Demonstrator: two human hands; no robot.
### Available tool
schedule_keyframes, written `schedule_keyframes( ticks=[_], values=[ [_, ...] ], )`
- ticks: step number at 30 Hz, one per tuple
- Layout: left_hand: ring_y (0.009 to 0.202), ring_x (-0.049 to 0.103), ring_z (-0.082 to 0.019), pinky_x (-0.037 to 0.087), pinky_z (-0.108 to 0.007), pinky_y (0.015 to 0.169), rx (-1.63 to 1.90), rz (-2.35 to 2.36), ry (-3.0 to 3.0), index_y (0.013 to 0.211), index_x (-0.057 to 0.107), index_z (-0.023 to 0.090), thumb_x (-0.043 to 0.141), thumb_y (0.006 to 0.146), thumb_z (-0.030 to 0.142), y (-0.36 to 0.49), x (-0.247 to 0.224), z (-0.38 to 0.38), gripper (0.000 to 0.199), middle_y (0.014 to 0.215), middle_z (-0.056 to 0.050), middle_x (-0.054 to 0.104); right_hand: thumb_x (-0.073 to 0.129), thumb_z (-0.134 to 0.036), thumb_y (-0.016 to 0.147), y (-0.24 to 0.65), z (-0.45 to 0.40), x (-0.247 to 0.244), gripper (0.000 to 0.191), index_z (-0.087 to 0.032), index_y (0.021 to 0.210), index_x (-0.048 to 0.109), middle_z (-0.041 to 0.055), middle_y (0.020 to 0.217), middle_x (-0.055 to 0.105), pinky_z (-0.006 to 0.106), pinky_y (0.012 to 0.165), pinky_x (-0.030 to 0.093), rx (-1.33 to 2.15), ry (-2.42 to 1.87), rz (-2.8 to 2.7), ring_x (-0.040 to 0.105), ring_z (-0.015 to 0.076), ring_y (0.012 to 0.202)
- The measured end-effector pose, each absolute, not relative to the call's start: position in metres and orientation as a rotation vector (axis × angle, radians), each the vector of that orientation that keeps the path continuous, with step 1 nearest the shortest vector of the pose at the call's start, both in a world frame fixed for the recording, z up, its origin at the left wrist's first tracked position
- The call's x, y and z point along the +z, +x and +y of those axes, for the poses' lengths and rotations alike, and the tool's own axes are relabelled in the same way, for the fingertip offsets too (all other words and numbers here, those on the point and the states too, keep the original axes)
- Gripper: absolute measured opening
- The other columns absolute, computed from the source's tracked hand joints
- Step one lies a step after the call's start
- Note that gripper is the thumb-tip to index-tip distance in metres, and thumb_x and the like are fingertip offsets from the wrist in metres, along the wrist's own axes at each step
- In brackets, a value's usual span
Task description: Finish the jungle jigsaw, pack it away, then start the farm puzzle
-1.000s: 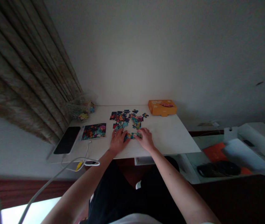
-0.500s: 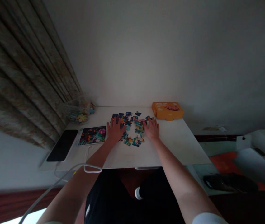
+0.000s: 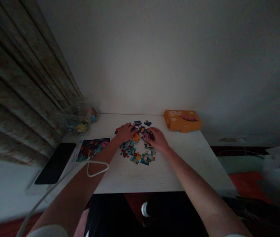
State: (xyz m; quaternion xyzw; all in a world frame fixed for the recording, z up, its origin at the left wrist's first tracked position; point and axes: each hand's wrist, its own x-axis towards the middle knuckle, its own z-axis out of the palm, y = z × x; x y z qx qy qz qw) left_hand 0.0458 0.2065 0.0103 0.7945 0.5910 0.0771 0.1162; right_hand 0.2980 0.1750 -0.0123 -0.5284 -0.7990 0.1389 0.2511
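1. A dark-screened smartphone (image 3: 55, 163) lies flat at the left of the white counter (image 3: 140, 179).
2. A pale cable (image 3: 96, 161) loops at lower left.
3. A clear plastic bag (image 3: 74, 120) with yellow contents sits at the far left corner.
4. A patterned curtain (image 3: 18, 82) hangs in folds, left.
5. A plain wall (image 3: 140, 59) stands behind.

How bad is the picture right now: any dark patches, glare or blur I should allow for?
Head view: dim overall, the wall brightest around its middle, the trousers nearly black. Head view: the white things at lower right smeared, the puzzle pieces distinguishable but soft in detail. Head view: wide-angle stretch towards the edges; no strong glare on the desk.
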Motion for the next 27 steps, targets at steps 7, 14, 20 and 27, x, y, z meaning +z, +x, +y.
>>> schedule_keyframes(
  ticks=[7,14,20,27],
  values=[
    [0.148,0.045,-0.028,0.033,-0.047,0.125,0.429,1.5,2.447,0.154,0.048,0.024,0.045,0.105,0.054,0.037,0.001,0.131,0.058,0.162,-0.011,0.047,0.036,-0.063,0.105,0.274,0.237,-0.013,0.06,-0.033,0.156,0.047,0.0067,0.167,0.039,0.062,0.125,0.019,0.429,-1.777,-2.095,0.03,0.0341,0.156],
    [0.15,0.042,-0.032,0.013,-0.062,0.129,0.476,1.627,2.461,0.151,0.052,0.02,0.053,0.102,0.053,0.05,0.008,0.087,0.059,0.159,-0.015,0.049,0.058,-0.057,0.099,0.277,0.236,-0.011,0.051,-0.03,0.142,0.064,0.006,0.161,0.048,0.062,0.126,0.02,0.495,-1.646,-2.288,0.034,0.0344,0.154],
    [0.14,0.052,-0.032,0.017,-0.067,0.126,0.527,1.711,2.408,0.137,0.062,0.024,0.056,0.101,0.034,0.086,0.012,0.093,0.038,0.143,-0.012,0.064,0.06,-0.049,0.098,0.286,0.192,-0.023,0.042,-0.029,0.134,0.069,0.0067,0.151,0.059,0.055,0.123,0.033,0.521,-1.451,-2.217,0.046,0.0303,0.147],
    [0.125,0.063,-0.028,0.044,-0.05,0.115,0.9,1.713,2.184,0.136,0.061,0.023,0.063,0.091,0.01,0.095,0.004,0.098,0.047,0.131,-0.011,0.07,0.057,-0.052,0.097,0.294,0.153,-0.034,0.042,-0.026,0.127,0.071,0.0101,0.144,0.063,0.051,0.12,0.04,0.612,-1.372,-1.858,0.055,0.0274,0.138]
  ],
)
